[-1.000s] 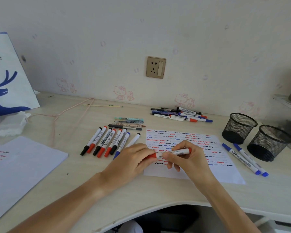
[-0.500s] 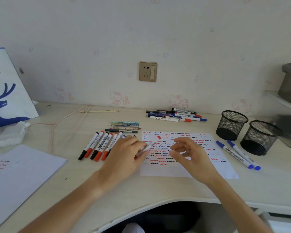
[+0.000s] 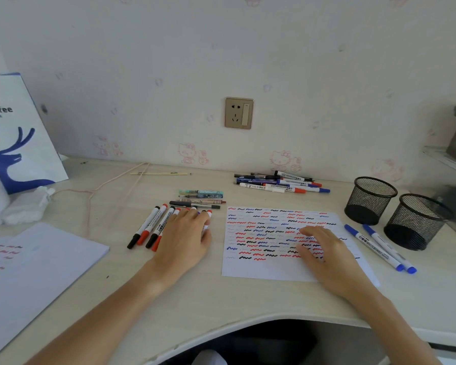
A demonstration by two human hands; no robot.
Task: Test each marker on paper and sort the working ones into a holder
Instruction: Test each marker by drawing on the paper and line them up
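Observation:
A white test paper [image 3: 261,271] covered in red, blue and black squiggles lies mid-desk. My right hand [image 3: 324,254] rests on its right half, fingers loosely spread and holding nothing. My left hand [image 3: 184,238] lies over a row of red- and black-capped markers [image 3: 150,227] left of the paper. It pinches a red-capped marker [image 3: 208,216] at the row's right end, low against the desk. Two black mesh holders [image 3: 370,200] [image 3: 416,222] stand at the right. Two blue markers [image 3: 377,246] lie in front of them.
A pile of mixed pens [image 3: 279,183] lies near the wall, and a few more pens [image 3: 200,198] sit behind the row. Another marked sheet [image 3: 37,259], a tissue pack [image 3: 24,209] and a coffee bag [image 3: 16,133] occupy the left. The desk's front edge curves inward.
Both hands held the red marker over the paper a second ago. My right hand let go and settled on the paper. My left hand carried the marker left to the row.

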